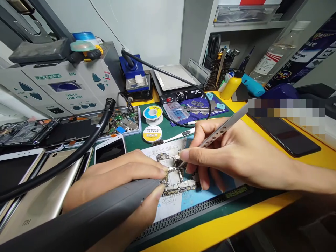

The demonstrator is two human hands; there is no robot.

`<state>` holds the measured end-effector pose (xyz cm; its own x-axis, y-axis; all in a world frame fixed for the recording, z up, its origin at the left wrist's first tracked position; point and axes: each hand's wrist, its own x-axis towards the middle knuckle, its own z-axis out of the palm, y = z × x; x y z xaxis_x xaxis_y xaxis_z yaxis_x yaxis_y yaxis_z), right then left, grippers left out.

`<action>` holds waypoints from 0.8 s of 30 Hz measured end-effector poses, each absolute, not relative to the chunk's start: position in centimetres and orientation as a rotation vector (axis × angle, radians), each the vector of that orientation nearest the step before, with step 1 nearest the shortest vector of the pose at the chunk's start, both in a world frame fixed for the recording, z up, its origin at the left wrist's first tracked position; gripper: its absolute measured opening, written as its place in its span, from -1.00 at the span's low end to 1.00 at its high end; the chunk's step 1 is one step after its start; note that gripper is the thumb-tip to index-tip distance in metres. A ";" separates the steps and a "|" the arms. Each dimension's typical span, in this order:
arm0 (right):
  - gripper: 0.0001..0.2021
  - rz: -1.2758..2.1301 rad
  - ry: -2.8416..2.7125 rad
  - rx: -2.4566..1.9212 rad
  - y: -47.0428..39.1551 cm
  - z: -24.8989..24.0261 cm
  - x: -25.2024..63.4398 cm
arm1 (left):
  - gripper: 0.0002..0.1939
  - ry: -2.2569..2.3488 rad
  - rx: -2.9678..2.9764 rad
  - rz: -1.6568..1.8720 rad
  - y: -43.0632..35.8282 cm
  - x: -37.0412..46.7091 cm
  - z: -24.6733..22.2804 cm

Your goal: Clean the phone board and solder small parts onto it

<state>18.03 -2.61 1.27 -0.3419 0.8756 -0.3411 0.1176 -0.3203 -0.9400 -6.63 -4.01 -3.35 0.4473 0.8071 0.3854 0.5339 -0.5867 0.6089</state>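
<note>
My right hand (223, 154) is closed around metal tweezers (214, 134) with a row of holes along the side. Their tips point down at the middle of a phone circuit board (174, 178). My left hand (115, 175) pinches the left edge of this board between fingertips and thumb. A dark grey tapered object (105, 210) crosses in front of the left hand and hides part of it; what it is I cannot make out. Under the board lies a white and blue printed sheet (168, 206) on a green mat.
To the left stand a hot air station (68, 87), a black hose (102, 129) and several phones. Behind are solder spools (153, 114), a soldering iron stand (135, 78) and a heating plate (178, 87). On the right are a yellow bottle (232, 85) and a dark phone (286, 133).
</note>
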 end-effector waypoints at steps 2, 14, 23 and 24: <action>-0.61 1.714 -1.342 -1.336 -2.6 1.3 17.7 | -0.87 1.114 2.310 1.004 -4.3 -6.5 -3.4; -0.66 1.691 -1.322 -1.362 -2.9 0.5 17.6 | -0.79 0.880 2.195 1.244 -3.4 -5.1 -3.4; -0.66 1.653 -1.331 -1.363 -2.9 0.7 17.3 | -0.72 0.949 2.216 1.241 -3.7 -4.6 -2.8; -0.66 1.656 -1.327 -1.366 -2.9 0.8 17.2 | -0.72 0.942 2.212 1.239 -3.7 -4.7 -2.8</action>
